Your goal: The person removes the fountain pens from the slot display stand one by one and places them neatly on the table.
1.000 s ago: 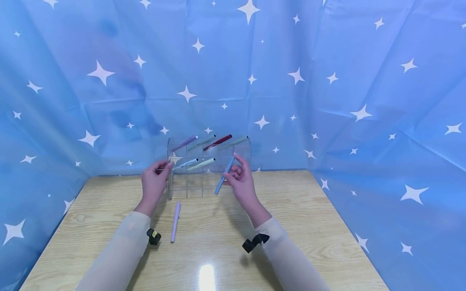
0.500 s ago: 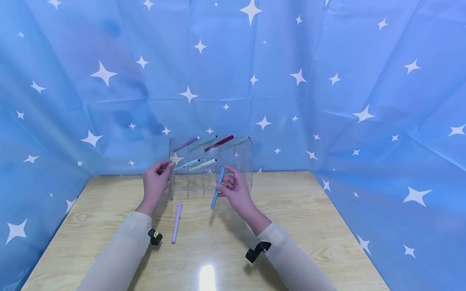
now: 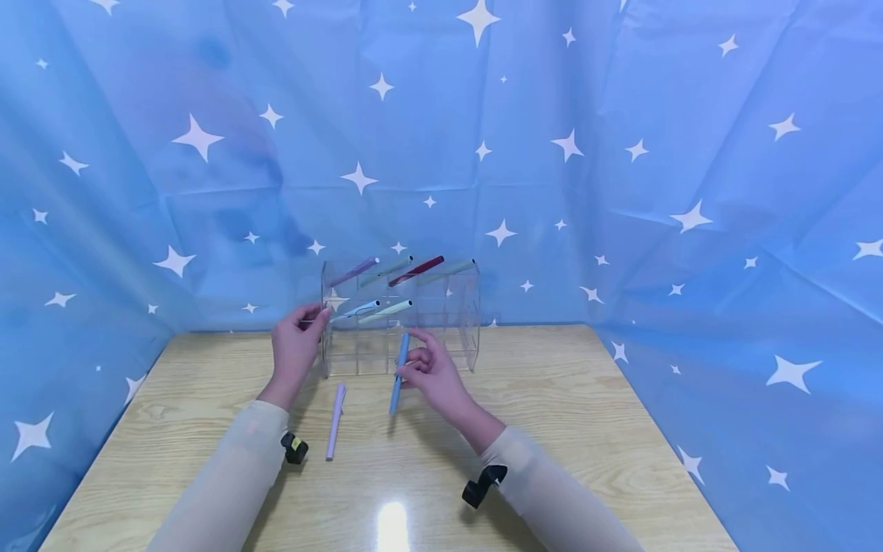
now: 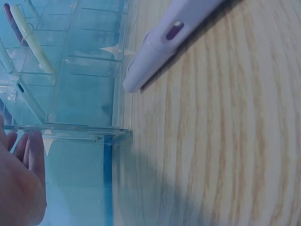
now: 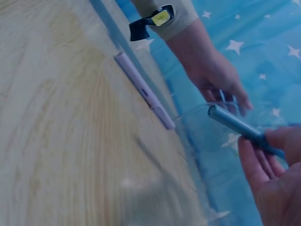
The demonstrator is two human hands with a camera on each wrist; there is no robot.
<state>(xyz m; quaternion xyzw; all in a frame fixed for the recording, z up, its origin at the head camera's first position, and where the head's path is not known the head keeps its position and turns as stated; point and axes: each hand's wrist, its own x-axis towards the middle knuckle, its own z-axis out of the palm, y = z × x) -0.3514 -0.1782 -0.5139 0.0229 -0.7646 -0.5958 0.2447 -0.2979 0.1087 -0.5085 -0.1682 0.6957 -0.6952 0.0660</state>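
My left hand (image 3: 297, 345) grips the left side wall of a clear plastic pen rack (image 3: 372, 364) divided into compartments. In the left wrist view, the fingers (image 4: 35, 155) lie right at that wall. A blue pen (image 3: 395, 395) is pinched between the thumb and fingers of my right hand (image 3: 431, 379), in front of the rack's lower half. The right wrist view has this pen (image 5: 235, 123) pointing toward the left hand. On the table before the rack lies a lilac pen (image 3: 334, 422), its clip end (image 4: 150, 61) close to the rack.
In the rack's upper row slant a purple pen (image 3: 355, 272), a dark red pen (image 3: 417, 271) and two pale green pens. A light blue pen (image 3: 362, 309) and a pale green pen (image 3: 388, 310) slant lower down. Behind hangs a blue starred curtain (image 3: 428, 115).
My right hand has drawn the blue pen left and down, away from the rack's right side, and the pen stands more upright in view. The left hand stays at the rack's side.
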